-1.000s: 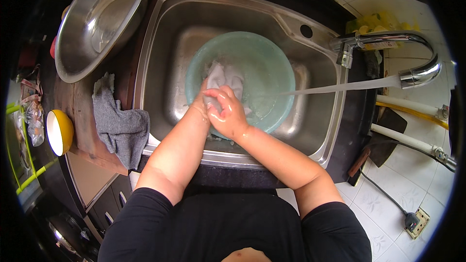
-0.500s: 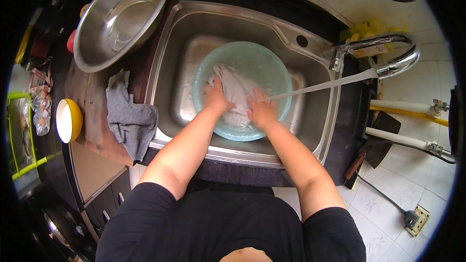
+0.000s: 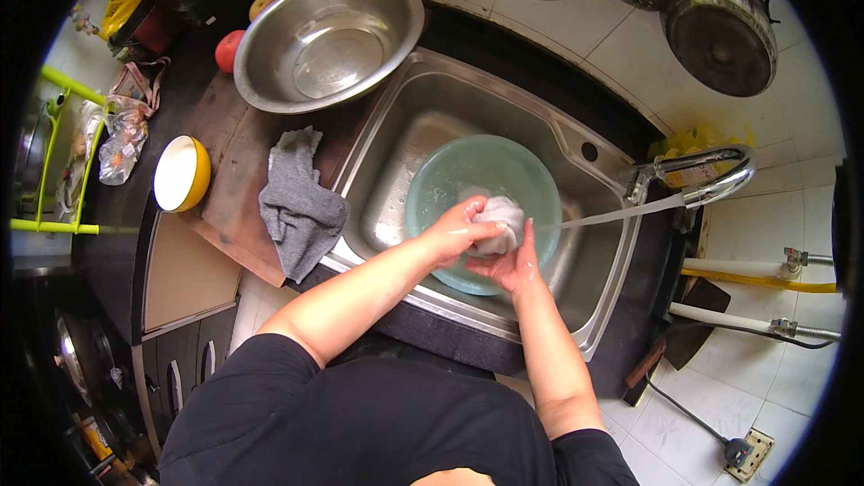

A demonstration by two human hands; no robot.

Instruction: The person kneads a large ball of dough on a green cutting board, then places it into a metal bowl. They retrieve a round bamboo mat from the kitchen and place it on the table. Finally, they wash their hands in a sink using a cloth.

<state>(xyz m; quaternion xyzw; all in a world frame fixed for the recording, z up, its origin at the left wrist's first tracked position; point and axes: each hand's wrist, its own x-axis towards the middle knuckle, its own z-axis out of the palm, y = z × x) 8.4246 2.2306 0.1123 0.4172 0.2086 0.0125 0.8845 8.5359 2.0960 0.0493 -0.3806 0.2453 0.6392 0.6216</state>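
Observation:
Both hands are closed around a wet, light grey cloth (image 3: 500, 221), bunched into a ball above a pale green basin (image 3: 427, 182). My left hand (image 3: 457, 234) presses on it from the left, fingers over its upper side. Cupping it from below and the right is my right hand (image 3: 515, 263). Water runs from the chrome faucet (image 3: 720, 182) in a slanting stream that reaches the basin beside my right hand. The basin stands in a stainless steel sink (image 3: 396, 130) and has water in it.
On the counter left of the sink lie a dark grey cloth (image 3: 301, 211), a yellow bowl (image 3: 183, 173) and a large steel basin (image 3: 261, 81). A red fruit (image 3: 229, 51) sits beside that basin. Pans (image 3: 720, 36) hang on the back wall. A plug (image 3: 739, 453) is in the wall socket at right.
The cloth was spread out in the basin's water under both hands; now it is lifted and gathered into a ball between them. The view has shifted, so the whole scene sits differently.

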